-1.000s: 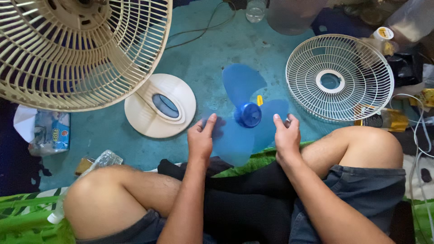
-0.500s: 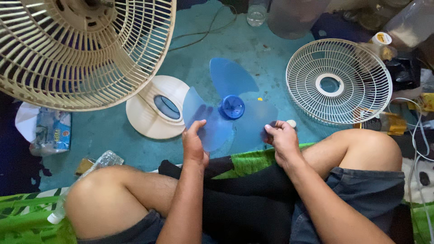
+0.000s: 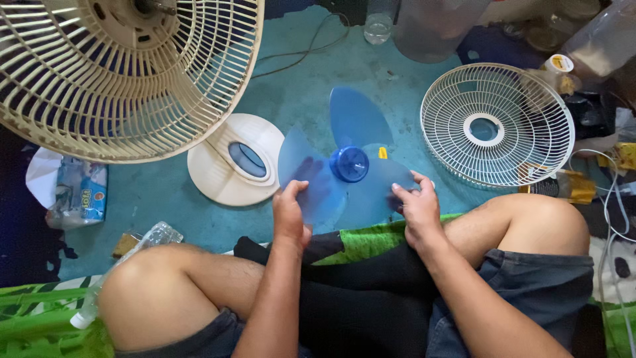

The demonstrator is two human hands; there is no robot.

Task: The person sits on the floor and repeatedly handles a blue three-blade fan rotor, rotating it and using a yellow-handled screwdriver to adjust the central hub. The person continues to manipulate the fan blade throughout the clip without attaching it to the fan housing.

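1. Blue translucent plastic: the fan blade (image 3: 348, 166), three-lobed with a darker blue hub, is held up in front of the person's crossed legs, above the teal floor (image 3: 165, 199), between the fan's cream base (image 3: 235, 159) and the loose white front grille (image 3: 497, 126).

2. The left hand (image 3: 291, 212) is closed on the edge of the lower-left lobe, thumb on top and fingers showing through the plastic from behind. The right hand (image 3: 414, 205) is closed on the edge of the lower-right lobe in the same way. The hub sits between the two hands and a little beyond them; the third lobe points away from the person.

3. Both grips are on thin lobe edges, not on the hub. In my judgement the lobes could flex or crack if squeezed or twisted against each other, since all the load passes through the thin plastic near the rim.

4. A pinch at the rim is also shallow; the smooth blade could slip out and drop onto the floor or knock against the cream base just beside it.

5. The fan's rear guard (image 3: 126, 73), with the motor shaft at its middle, leans in at the upper left, close above the base. The far lobe could catch on its ribs if the blade swings that way.

6. A small yellow piece (image 3: 383, 153) lies on the floor just right of the hub, and it could be nudged away by the blade.

7. A cable (image 3: 311, 43) runs across the floor beyond the blade, well apart from both hands.
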